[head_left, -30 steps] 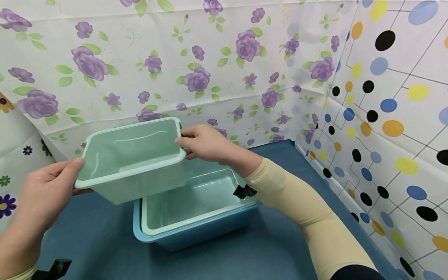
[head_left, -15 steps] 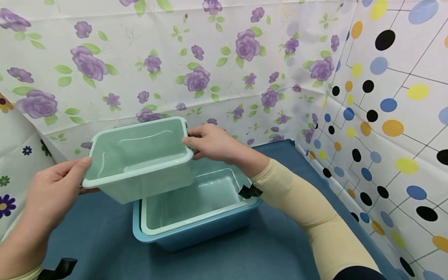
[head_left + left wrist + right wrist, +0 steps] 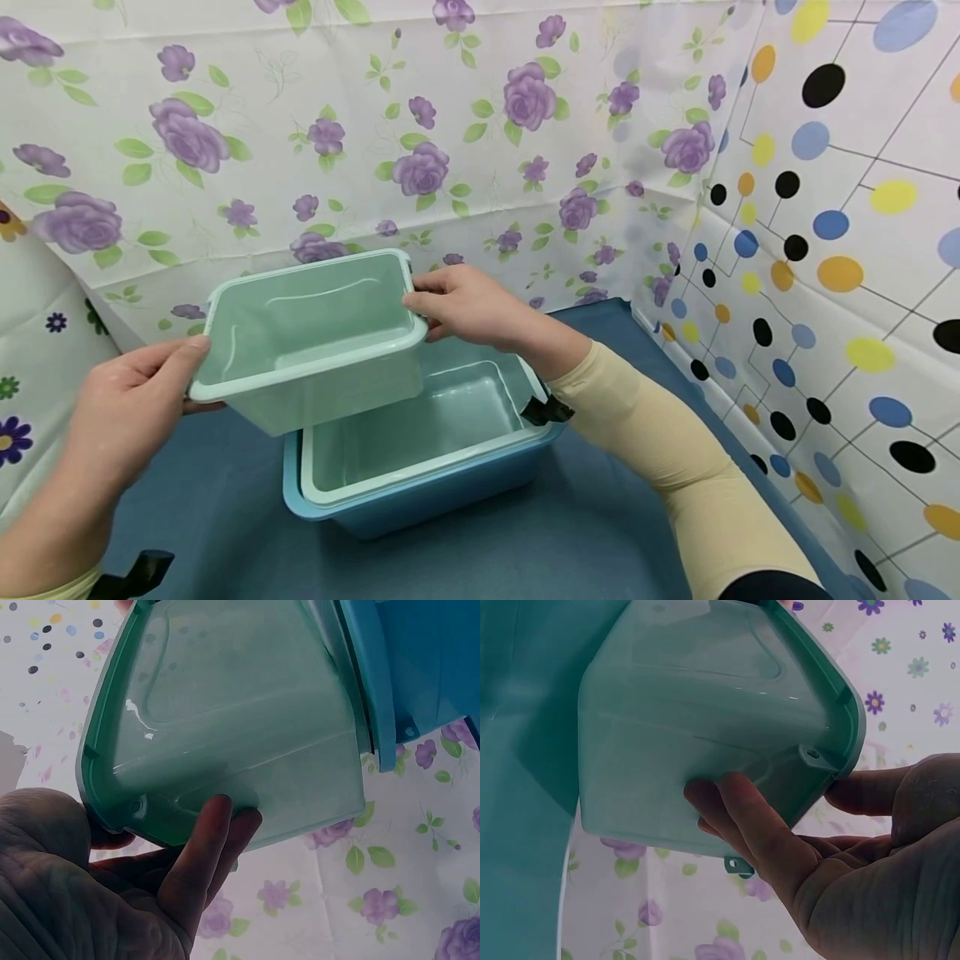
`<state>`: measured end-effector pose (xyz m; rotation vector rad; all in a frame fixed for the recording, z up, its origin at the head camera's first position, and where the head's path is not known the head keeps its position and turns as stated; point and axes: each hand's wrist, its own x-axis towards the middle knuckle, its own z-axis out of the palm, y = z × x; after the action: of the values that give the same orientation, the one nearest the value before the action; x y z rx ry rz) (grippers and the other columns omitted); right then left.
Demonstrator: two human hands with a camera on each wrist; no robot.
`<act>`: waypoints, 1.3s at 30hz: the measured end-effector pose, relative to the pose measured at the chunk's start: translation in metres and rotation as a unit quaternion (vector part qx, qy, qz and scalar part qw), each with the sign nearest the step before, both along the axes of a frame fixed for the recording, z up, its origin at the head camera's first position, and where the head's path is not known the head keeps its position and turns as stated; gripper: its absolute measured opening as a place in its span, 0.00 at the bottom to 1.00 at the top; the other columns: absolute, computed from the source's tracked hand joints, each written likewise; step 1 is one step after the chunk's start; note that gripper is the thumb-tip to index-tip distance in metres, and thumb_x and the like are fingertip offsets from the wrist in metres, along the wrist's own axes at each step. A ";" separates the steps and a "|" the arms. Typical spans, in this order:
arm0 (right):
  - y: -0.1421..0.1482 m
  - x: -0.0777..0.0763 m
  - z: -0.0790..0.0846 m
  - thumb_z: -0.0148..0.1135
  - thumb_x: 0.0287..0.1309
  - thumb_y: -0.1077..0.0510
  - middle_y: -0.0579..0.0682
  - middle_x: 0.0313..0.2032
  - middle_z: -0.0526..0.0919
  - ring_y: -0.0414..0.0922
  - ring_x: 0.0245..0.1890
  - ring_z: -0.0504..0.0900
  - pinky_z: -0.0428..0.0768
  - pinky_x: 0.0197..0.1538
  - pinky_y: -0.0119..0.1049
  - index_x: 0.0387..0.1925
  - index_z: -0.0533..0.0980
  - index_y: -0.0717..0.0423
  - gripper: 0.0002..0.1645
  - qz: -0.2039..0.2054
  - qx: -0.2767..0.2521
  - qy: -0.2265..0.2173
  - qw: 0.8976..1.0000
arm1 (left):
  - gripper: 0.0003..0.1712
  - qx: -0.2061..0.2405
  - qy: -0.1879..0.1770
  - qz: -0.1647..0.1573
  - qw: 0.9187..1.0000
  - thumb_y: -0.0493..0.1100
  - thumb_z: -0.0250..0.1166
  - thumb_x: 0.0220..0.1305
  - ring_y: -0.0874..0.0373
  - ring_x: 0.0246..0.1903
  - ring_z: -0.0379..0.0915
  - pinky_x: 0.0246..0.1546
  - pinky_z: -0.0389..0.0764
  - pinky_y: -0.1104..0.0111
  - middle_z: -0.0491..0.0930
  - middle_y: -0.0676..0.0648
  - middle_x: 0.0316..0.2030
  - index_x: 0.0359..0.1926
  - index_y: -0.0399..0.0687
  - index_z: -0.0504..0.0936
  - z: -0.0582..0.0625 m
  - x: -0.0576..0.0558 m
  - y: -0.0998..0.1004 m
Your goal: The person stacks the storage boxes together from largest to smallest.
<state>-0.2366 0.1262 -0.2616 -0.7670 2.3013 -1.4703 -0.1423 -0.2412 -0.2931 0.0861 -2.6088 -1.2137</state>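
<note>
A small pale green plastic bin (image 3: 318,392) is held up between both hands, overlapping the left part of two nested bins below in the head view. My left hand (image 3: 135,408) grips its left end, thumb on the rim and fingers underneath. At the opposite end my right hand (image 3: 480,308) grips the rim. Both wrist views show fingers against the small bin's (image 3: 240,750) (image 3: 697,727) outer walls. Below, a larger pale green bin (image 3: 442,417) sits inside a blue bin (image 3: 442,492). The small bin's inside shows nothing in it.
The nested bins stand on a dark blue cloth-covered table (image 3: 600,533). Behind hangs a flower-print sheet (image 3: 480,100); a dotted sheet (image 3: 847,275) closes off the right side. Another flowered sheet (image 3: 45,367) stands at the left edge.
Both hands have carried the small green bin slightly to the right, farther over the nested bins. Their grip on it looks the same, and the nested bins have stayed put.
</note>
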 end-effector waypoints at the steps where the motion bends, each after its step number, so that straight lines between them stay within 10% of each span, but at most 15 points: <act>1: 0.001 0.000 0.000 0.56 0.88 0.53 0.55 0.48 0.77 0.47 0.47 0.84 0.89 0.55 0.38 0.52 0.82 0.64 0.16 -0.002 0.001 -0.002 1.000 | 0.38 0.001 0.000 -0.002 1.000 0.62 0.56 0.87 0.75 0.32 0.85 0.29 0.86 0.76 0.80 0.70 0.41 0.73 0.32 0.81 0.000 0.000 0.001; 12: 0.011 0.003 -0.001 0.57 0.88 0.53 0.51 0.31 0.62 0.47 0.33 0.72 0.90 0.56 0.40 0.30 0.65 0.52 0.23 -0.003 -0.007 0.003 1.000 | 0.35 0.009 -0.003 -0.023 1.000 0.59 0.57 0.88 0.75 0.31 0.85 0.30 0.86 0.77 0.81 0.76 0.41 0.74 0.32 0.80 0.004 0.003 0.008; 20: 0.020 0.005 -0.002 0.57 0.88 0.54 0.55 0.44 0.80 0.49 0.49 0.87 0.90 0.56 0.40 0.53 0.83 0.61 0.15 -0.008 -0.014 -0.005 1.000 | 0.36 0.011 0.003 -0.032 0.999 0.60 0.58 0.87 0.73 0.33 0.86 0.30 0.87 0.75 0.82 0.75 0.42 0.74 0.34 0.80 0.003 0.004 0.010; 33: 0.031 0.006 -0.002 0.57 0.88 0.54 0.55 0.36 0.76 0.51 0.46 0.86 0.90 0.56 0.42 0.51 0.82 0.63 0.16 -0.017 -0.010 -0.008 1.000 | 0.35 0.001 0.008 -0.051 0.999 0.61 0.56 0.88 0.74 0.36 0.87 0.32 0.89 0.73 0.85 0.56 0.53 0.75 0.37 0.81 0.001 0.003 0.022; 39: 0.039 0.006 -0.003 0.56 0.88 0.54 0.63 0.56 0.84 0.52 0.56 0.89 0.90 0.57 0.42 0.69 0.81 0.63 0.22 -0.017 -0.020 -0.018 0.999 | 0.35 0.001 0.004 -0.058 0.998 0.61 0.55 0.88 0.74 0.35 0.87 0.33 0.88 0.74 0.84 0.42 0.61 0.75 0.37 0.81 0.002 0.002 0.027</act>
<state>-0.2304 0.1653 -0.2646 -0.7089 2.2757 -1.5367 -0.1399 -0.2143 -0.2909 -0.0715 -2.6383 -1.2520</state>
